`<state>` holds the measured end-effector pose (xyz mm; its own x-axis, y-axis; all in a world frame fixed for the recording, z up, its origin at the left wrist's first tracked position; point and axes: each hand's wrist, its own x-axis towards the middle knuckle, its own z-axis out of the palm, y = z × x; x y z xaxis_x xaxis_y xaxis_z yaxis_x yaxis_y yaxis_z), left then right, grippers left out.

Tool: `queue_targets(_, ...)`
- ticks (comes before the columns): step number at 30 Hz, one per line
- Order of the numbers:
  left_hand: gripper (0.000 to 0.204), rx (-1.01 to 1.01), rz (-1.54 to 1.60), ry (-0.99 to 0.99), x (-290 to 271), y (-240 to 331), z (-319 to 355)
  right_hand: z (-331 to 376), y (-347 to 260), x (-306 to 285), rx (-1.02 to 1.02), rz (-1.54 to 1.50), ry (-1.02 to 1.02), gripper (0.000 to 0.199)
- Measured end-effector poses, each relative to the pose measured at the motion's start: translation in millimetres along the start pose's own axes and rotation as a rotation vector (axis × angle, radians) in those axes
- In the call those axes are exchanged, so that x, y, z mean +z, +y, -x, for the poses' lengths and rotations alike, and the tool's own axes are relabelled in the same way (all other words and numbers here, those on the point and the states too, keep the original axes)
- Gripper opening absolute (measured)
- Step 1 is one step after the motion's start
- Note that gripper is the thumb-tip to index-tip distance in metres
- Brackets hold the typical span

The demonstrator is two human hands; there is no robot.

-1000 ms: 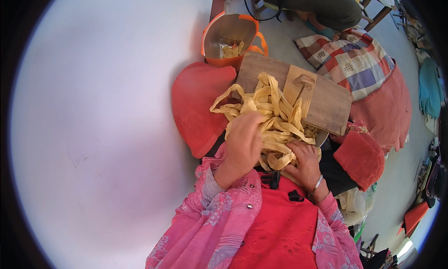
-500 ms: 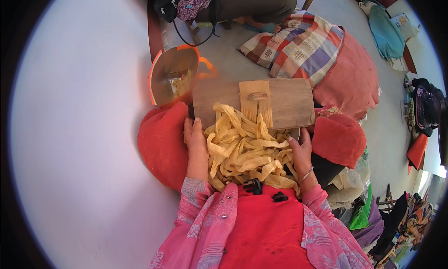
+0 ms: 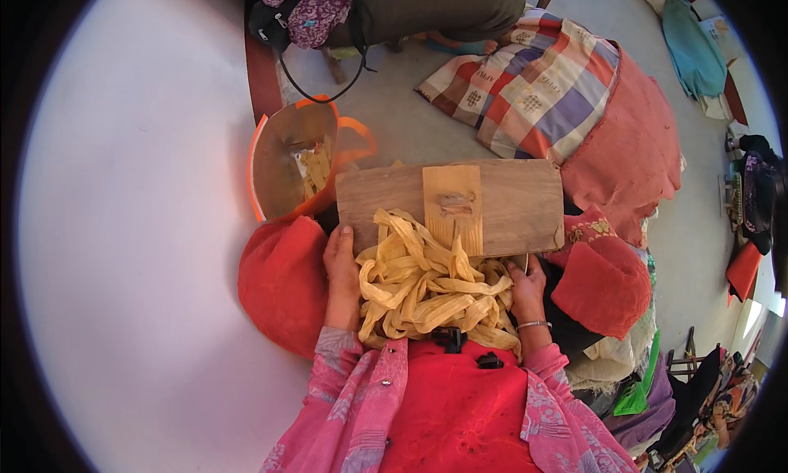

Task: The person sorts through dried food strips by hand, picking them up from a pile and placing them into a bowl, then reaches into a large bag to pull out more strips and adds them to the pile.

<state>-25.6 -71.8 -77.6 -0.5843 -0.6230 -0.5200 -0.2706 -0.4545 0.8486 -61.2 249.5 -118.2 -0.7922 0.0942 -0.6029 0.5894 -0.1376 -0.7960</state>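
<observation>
Across my lap lies a brown wooden board (image 3: 521, 202) with a paler wooden strip (image 3: 451, 190) and a short raised piece fixed at its middle. A loose heap of long, flat, pale yellow braided strips (image 3: 431, 284) spills from its near edge toward my body. My left hand (image 3: 341, 268) grips the board's near left corner, its fingers pressed together beside the heap. At the near right corner, my right hand (image 3: 528, 286), with a bracelet at the wrist, is closed at the board's edge, thumb by the strips. Some of its fingers are hidden.
An orange-rimmed bucket (image 3: 275, 157) holding a few yellowish pieces stands beyond the board, near the white wall (image 3: 139, 227). Red cloths (image 3: 279, 288) cover my knees. Checked fabric (image 3: 542, 87) lies ahead right. Another person's dark trouser leg (image 3: 435, 13) is at the top.
The board, heap and both hands sit slightly lower in the picture, along with the bucket and checked cloth, as the view has shifted. My hands keep the same hold.
</observation>
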Motion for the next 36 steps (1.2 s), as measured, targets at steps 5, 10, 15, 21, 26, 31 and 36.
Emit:
queue_targets(5,0.036,0.007,-0.099,0.053,7.5,-4.0,-7.6,-9.0,-7.0,-1.7,-0.025,-0.006,0.02,0.044)
queue_targets(10,0.032,0.062,-0.123,0.098,25.6,-6.4,-17.0,-21.8,-24.9,2.9,-0.086,0.028,0.024,0.042)
queue_targets(15,0.028,0.09,-0.114,0.007,58.3,-3.3,-47.6,-41.7,-35.3,2.9,-0.115,-0.043,0.052,0.039)
queue_targets(21,0.027,0.226,-0.247,-0.166,81.7,-0.5,-76.8,-65.4,-31.3,-5.6,-0.214,0.043,0.1,0.038)
queue_targets(26,0.028,0.384,-0.318,-0.144,80.2,-7.2,-84.1,-46.9,-37.8,-7.6,-0.453,0.286,0.135,0.04)
queue_targets(31,0.029,0.477,-0.635,-0.164,46.9,-15.7,-92.2,1.4,-60.2,-1.5,-0.943,0.924,0.153,0.038)
queue_targets(36,0.029,0.455,-0.427,-0.211,32.0,-16.6,-79.9,33.3,-69.1,24.8,-1.008,1.136,-0.197,0.035)
